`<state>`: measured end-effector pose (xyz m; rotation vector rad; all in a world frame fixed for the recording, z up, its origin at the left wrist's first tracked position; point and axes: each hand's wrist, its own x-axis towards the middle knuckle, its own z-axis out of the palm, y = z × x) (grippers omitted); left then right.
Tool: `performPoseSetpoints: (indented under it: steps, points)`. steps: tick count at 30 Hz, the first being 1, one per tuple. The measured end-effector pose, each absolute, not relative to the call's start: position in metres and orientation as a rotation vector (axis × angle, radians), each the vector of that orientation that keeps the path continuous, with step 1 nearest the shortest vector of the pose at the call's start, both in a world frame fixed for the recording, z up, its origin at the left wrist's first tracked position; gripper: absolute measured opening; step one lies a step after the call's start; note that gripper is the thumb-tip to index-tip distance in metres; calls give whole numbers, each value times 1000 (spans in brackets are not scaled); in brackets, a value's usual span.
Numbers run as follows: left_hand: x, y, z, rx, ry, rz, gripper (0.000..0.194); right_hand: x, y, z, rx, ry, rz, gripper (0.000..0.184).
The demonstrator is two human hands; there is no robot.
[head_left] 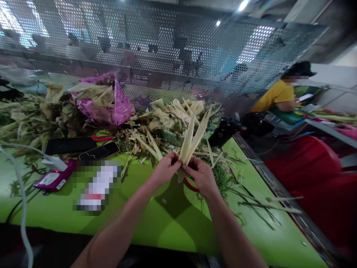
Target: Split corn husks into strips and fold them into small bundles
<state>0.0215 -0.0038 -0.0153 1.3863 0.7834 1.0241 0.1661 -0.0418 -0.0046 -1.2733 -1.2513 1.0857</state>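
Note:
Two long pale corn husk strips (192, 139) stand up in a V above the table, pinched at their lower end. My left hand (167, 167) is closed on that end from the left, fingertips meeting the other hand's. From the right, my right hand (201, 174) grips the same end between thumb and fingers. A short tail of husk hangs below the fingers. Under my right hand shows part of a red loop (192, 184), perhaps a scissors handle; the rest is hidden. Just behind the strips lies a heap of dried husks (178, 117).
On the green table (134, 219) lie a purple power strip (57, 176) with a white plug, a phone (99, 151) and a blurred-out item. A pink plastic bag (117, 108) holds husks. A perforated metal screen (156, 48) stands behind; a person in yellow (280, 95) sits right.

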Motion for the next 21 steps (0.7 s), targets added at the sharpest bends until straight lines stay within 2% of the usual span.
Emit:
performPoseSetpoints:
  steps: [9,21]
  points:
    - [17,-3,-7,1431,829,1006,5,164,-43,-3,-1264,-1150,1083,28]
    - [23,-3,-21,1323,750,1077,6,159,-46,3,-1170,-1229,1124,23]
